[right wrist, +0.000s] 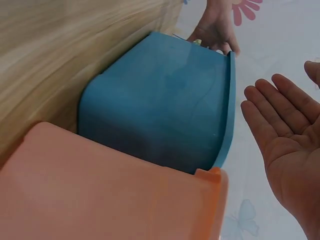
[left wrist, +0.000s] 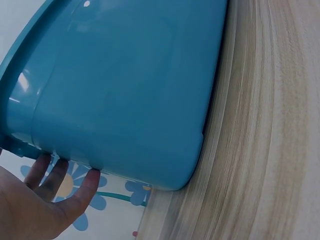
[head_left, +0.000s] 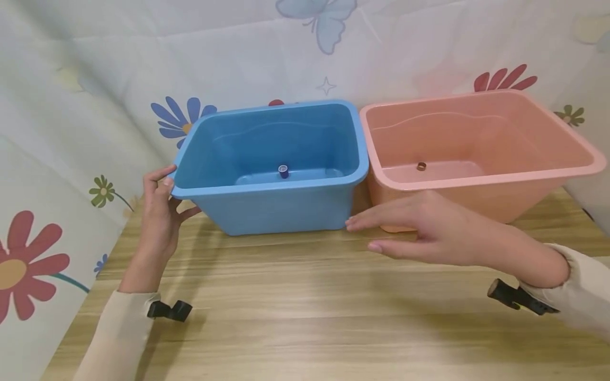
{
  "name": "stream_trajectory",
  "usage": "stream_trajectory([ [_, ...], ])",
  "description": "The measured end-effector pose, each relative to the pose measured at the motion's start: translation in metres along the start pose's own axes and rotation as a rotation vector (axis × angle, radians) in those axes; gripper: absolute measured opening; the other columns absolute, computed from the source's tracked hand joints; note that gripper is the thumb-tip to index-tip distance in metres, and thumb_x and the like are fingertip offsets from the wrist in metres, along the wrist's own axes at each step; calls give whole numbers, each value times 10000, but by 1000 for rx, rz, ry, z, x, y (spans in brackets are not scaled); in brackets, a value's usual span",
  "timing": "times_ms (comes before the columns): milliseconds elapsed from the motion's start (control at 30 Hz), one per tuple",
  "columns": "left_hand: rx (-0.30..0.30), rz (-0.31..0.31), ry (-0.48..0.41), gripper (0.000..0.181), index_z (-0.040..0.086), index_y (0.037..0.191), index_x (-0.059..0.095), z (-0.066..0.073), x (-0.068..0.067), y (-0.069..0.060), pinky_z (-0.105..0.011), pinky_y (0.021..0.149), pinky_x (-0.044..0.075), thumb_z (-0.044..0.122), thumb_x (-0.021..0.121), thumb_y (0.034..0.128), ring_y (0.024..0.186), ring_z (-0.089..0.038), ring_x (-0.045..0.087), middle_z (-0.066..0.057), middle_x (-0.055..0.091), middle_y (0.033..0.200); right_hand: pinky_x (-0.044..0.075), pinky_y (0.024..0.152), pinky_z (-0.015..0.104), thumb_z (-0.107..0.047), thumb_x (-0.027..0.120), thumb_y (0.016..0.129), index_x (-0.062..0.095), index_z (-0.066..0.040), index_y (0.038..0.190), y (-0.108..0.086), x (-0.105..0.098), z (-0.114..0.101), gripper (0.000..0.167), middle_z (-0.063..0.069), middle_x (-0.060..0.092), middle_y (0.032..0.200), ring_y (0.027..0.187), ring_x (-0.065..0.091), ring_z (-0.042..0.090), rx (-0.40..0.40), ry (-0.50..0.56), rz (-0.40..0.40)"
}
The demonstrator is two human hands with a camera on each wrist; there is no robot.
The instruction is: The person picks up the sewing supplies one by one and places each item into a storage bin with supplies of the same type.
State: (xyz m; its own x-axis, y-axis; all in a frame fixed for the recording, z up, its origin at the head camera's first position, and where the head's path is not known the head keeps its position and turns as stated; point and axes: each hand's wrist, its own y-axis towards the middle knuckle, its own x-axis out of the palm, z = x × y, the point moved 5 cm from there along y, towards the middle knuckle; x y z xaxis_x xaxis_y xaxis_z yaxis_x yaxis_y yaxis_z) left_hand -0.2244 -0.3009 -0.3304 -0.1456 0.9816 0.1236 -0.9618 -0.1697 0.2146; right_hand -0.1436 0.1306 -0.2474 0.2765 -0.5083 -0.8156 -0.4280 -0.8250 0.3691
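On the tabletop [head_left: 276,296], the right hand [head_left: 424,227], empty, fingers straight, hovers before the pink tub [head_left: 500,202]. The left hand [head_left: 159,211] grips the left rim of the upright blue tub [head_left: 281,209], near the far-left corner, opening upward, long axis running left-right.

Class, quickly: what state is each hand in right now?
Left hand: holding the blue tub at its left end.
Right hand: open, holding nothing.
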Motion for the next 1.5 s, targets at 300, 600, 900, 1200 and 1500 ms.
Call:
stream_trajectory([
  [300, 7, -3, 0, 386, 224, 1365, 446, 3, 0, 1, -400, 786, 592, 340, 537, 1008, 1305, -335, 485, -47, 399, 1464, 517, 929, 170, -142, 760, 915, 662, -194, 1354, -21, 11, 6, 453, -98, 685, 1294, 1150, 670, 87, -5, -44, 51],
  [600, -11, 4, 13, 369, 233, 1362, 442, 1, -2, 0, -396, 769, 603, 331, 525, 1016, 1274, -308, 510, -40, 420, 1448, 517, 827, 129, -166, 785, 896, 676, -187, 1334, -44, 14, 14, 452, -91, 693, 1278, 1094, 683, 60, 4, -117, 117],
  [900, -11, 4, 14, 380, 234, 1368, 435, 2, -2, -1, -395, 776, 600, 336, 530, 1015, 1292, -325, 501, -44, 429, 1442, 482, 798, 78, -153, 820, 856, 710, -214, 1281, -70, 18, 22, 444, -70, 728, 1204, 1022, 701, 65, 99, -135, 153],
  [1200, -3, -2, 19, 385, 234, 1374, 433, 0, 0, 1, -400, 779, 599, 345, 527, 1018, 1275, -306, 516, -48, 452, 1421, 488, 908, 106, -122, 855, 795, 708, -262, 1281, -95, 19, 34, 527, -157, 700, 1223, 1092, 678, 32, 156, -232, 155],
  [1500, -2, -1, 12, 407, 232, 1373, 429, 1, 0, 1, -393, 781, 590, 351, 544, 1001, 1302, -325, 490, -43, 409, 1457, 483, 757, 84, -100, 853, 796, 746, -199, 1202, -115, 15, 60, 432, -96, 747, 1085, 886, 695, 37, 164, -254, 182],
])
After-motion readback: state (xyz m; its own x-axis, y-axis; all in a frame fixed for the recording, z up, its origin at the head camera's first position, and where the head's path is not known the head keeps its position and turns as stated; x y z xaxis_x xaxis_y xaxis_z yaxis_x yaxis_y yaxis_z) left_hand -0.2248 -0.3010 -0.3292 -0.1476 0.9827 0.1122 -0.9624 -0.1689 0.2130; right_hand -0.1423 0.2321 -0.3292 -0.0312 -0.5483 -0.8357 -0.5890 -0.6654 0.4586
